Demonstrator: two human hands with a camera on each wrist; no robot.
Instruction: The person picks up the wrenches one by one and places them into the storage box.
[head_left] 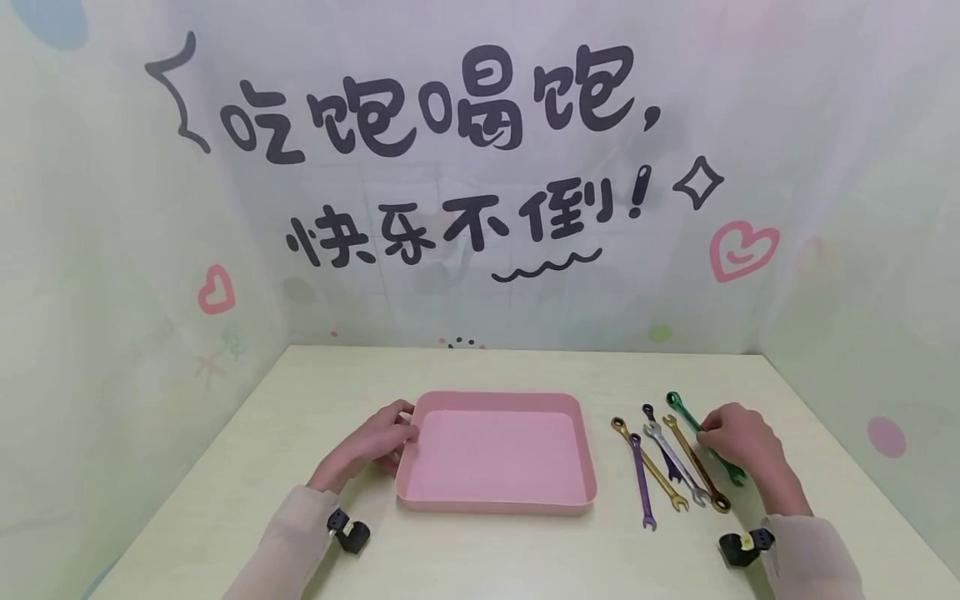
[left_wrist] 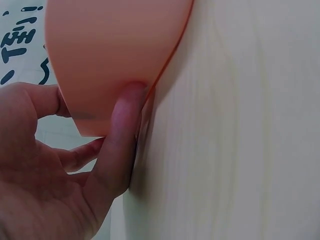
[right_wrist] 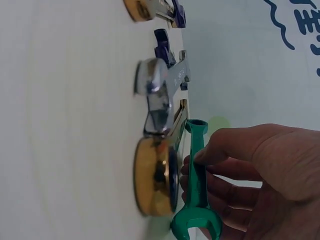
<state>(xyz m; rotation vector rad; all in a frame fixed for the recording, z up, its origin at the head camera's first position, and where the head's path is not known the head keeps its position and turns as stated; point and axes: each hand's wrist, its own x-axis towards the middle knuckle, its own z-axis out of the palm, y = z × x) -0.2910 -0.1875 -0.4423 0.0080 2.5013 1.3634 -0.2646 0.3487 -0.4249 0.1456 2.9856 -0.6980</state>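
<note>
My left hand [head_left: 375, 442] grips the left side of a pink rectangular tray [head_left: 495, 506], thumb against its outer wall [left_wrist: 117, 50] and fingers around the corner. At the right, my right hand [head_left: 744, 440] pinches a green combination wrench [right_wrist: 197, 192] by its shaft between thumb and fingers. The green wrench's open end points toward the camera in the right wrist view. Just left of that hand lie several other wrenches: a darker gold one [head_left: 694, 458], a silver one [head_left: 677, 457], a dark purple one [head_left: 648, 411], another gold one [head_left: 651, 465] and a purple one [head_left: 641, 483].
The pale wooden table [head_left: 525, 554] runs back to a printed cloth backdrop [head_left: 480, 308], with cloth on both sides too. Several wrenches lie close together, some crossing, between the tray and my right hand. Small black cameras sit on both wrists.
</note>
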